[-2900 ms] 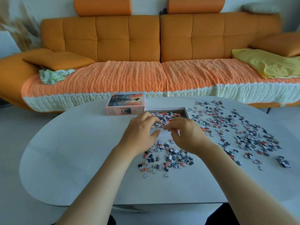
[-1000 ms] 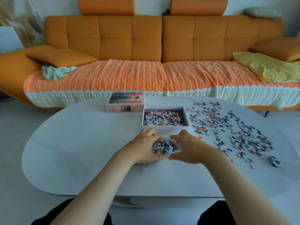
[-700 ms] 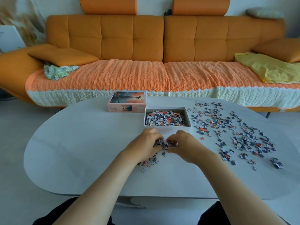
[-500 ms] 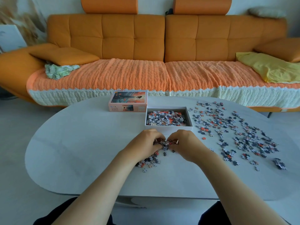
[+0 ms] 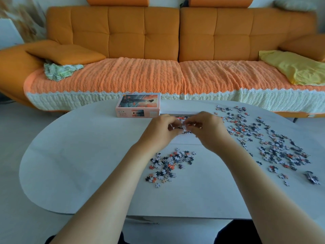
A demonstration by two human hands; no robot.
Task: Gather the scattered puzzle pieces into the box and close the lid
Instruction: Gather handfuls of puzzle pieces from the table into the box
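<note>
Left of the fingers we see the lid [image 5: 138, 107] lying on the surface [image 5: 79, 155]. The left hand [image 5: 159, 132] and right hand [image 5: 209, 132] curl their fingers together, pinching a clump of puzzle pieces [image 5: 183, 126] over the box [image 5: 186, 140]. A small pile [image 5: 168, 164] lies nearer us than the fingers, and loose pieces [image 5: 270, 143] spread to their right.

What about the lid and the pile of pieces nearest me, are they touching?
Apart. The head view shows bare tabletop between the lid and the near pile.
</note>
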